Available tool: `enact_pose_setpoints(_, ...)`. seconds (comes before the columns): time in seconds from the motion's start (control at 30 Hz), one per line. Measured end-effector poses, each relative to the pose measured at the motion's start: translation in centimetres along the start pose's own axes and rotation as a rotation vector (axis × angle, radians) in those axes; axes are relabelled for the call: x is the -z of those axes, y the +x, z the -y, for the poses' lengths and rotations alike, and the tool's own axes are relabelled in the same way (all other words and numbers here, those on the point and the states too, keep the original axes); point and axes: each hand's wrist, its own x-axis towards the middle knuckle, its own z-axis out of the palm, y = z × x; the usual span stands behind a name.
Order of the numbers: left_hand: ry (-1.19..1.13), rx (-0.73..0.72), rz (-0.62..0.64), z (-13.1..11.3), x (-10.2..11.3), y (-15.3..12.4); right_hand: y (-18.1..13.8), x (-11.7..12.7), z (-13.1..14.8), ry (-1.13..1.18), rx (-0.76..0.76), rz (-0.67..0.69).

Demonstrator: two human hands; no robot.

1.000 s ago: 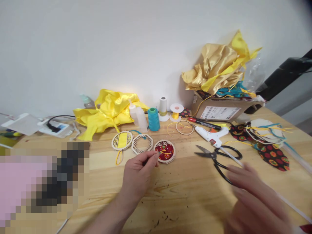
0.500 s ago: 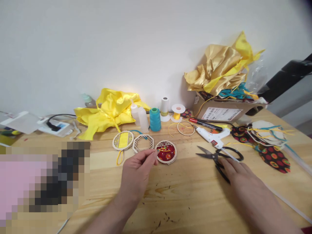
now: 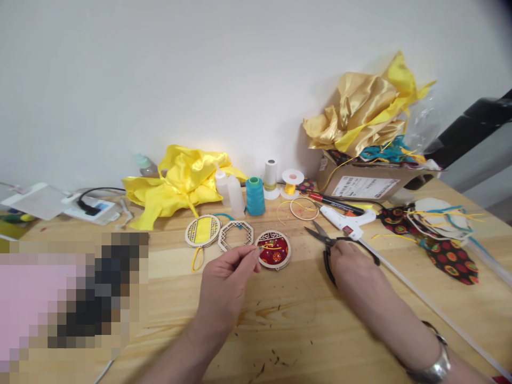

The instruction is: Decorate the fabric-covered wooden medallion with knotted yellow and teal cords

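Note:
My left hand pinches a thin yellow cord at the left edge of a round wooden frame filled with red patterned fabric. My right hand is closed round the black handles of the scissors, whose blades point up and left toward that frame. An empty octagonal wooden frame and a round frame with yellow fabric lie just left of the red one on the wooden table.
Behind stand a teal thread cone, white bottles, a yellow cord spool and crumpled yellow satin. A white glue gun, a cardboard box of gold fabric and red fabric pieces lie right.
My right hand moved in from the lower right, took hold of the scissors and slid them left toward the red frame. My left hand kept its pinch.

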Motion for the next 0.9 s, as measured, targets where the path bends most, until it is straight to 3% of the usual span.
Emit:
enact_pose_setpoints(0.13, -0.034, 0.026, 0.013, 0.2, 0.0, -0.1, 1.3, 1.7, 0.2, -0.036, -0.03, 0.071)
enact_pose_setpoints(0.2, -0.045, 0.032, 0.025, 0.2, 0.0, -0.2, 2.1, 2.8, 0.6, 0.063, 0.013, 0.004)
enact_pose_setpoints(0.33, -0.035, 0.025, 0.047, 0.1, -0.1, -0.1, 3.7, 4.8, 2.3, 0.608, 0.219, -0.206)
enact_pose_setpoints(0.47, -0.023, 0.012, 0.063, 0.0, -0.2, 0.1, 4.6, 4.4, 4.0, 1.086, 0.315, -0.039)
enact_pose_setpoints(0.57, -0.016, 0.006, 0.08, 0.0, -0.2, 0.1, 4.5, 3.2, 4.6, 1.285, 0.258, 0.013)
enact_pose_setpoints(0.73, 0.07, -0.068, 0.123, -0.1, -0.2, -0.1, 4.1, 2.6, 4.8, 1.369, 0.11, -0.037)
enact_pose_setpoints(0.9, 0.113, -0.082, 0.16, -0.3, -0.3, -0.1, 4.2, 2.5, 4.5, 1.341, 0.105, -0.081)
